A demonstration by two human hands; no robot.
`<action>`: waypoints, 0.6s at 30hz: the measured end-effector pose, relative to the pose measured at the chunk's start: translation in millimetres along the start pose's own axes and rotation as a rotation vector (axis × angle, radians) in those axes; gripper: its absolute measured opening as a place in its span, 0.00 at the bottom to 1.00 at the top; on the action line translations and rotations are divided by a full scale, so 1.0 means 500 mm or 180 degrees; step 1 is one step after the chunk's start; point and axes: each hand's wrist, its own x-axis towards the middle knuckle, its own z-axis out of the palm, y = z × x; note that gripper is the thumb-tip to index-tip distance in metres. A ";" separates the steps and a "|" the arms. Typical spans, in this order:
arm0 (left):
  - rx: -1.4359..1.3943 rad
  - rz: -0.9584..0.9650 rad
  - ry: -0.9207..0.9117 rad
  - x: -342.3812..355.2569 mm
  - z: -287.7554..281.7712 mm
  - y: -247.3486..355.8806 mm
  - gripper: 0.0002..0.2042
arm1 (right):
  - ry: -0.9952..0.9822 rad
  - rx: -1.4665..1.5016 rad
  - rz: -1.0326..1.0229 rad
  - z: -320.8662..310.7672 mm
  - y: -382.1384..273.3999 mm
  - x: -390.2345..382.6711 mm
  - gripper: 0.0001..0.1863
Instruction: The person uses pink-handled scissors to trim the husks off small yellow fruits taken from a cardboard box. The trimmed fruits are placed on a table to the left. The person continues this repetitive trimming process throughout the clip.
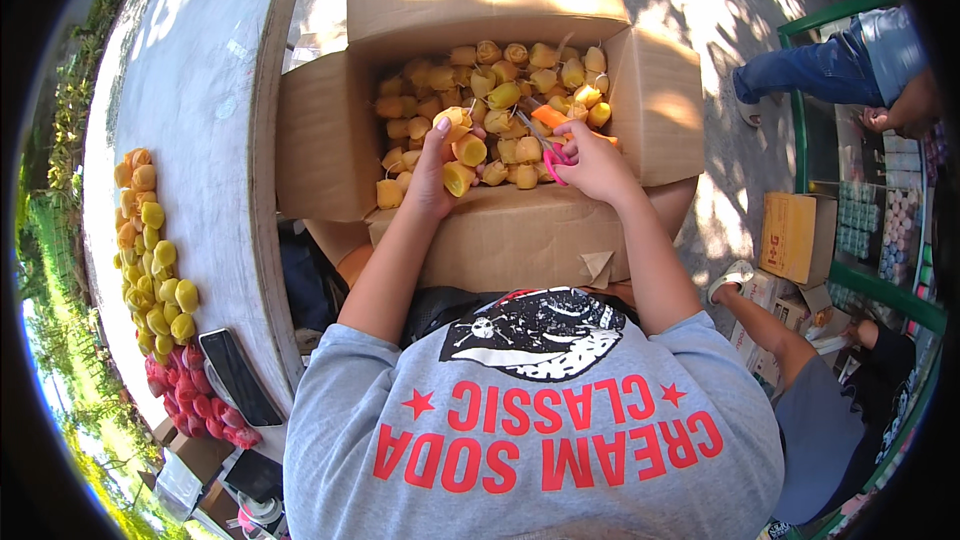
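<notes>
A cardboard box [500, 240] with its flaps spread stands in front of me, holding many small yellow and orange rose-shaped candles [515, 55] with pale wicks. Over its near side, my left hand [430, 180] is closed around a few candles [469, 149], their round yellow bases partly facing me. To the right, my right hand [600, 168] grips pink-handled scissors [553, 162], whose blades point left toward the held candles. Beside my right fingers is an orange, long object [548, 117]; its kind and whether I touch it are unclear.
At left, a whitish ledge [215, 120] bears rows of yellow candles [160, 275], red ones [195, 395] and a dark phone [240, 375]. Two people are at the right, by a green-framed rack [800, 120]. A smaller cardboard box [790, 235] stands there.
</notes>
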 end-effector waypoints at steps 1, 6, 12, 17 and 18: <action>0.0054 0.0028 -0.0030 -0.002 -0.001 -0.001 0.27 | -0.0124 0.0704 -0.0106 -0.006 -0.007 -0.003 0.23; 0.0176 0.0322 -0.0025 -0.002 0.008 -0.004 0.25 | -0.0540 0.1610 -0.0443 0.036 -0.061 -0.020 0.21; 0.0555 0.0566 -0.0187 0.001 0.003 -0.016 0.24 | -0.0151 0.1694 -0.0402 0.060 -0.076 -0.019 0.19; 0.0647 0.0642 0.0074 0.004 0.015 -0.012 0.22 | -0.0381 0.1983 -0.0287 0.063 -0.063 -0.008 0.17; 0.0583 0.0586 0.0005 0.005 0.013 -0.011 0.23 | -0.0458 0.2079 -0.0240 0.059 -0.067 -0.011 0.17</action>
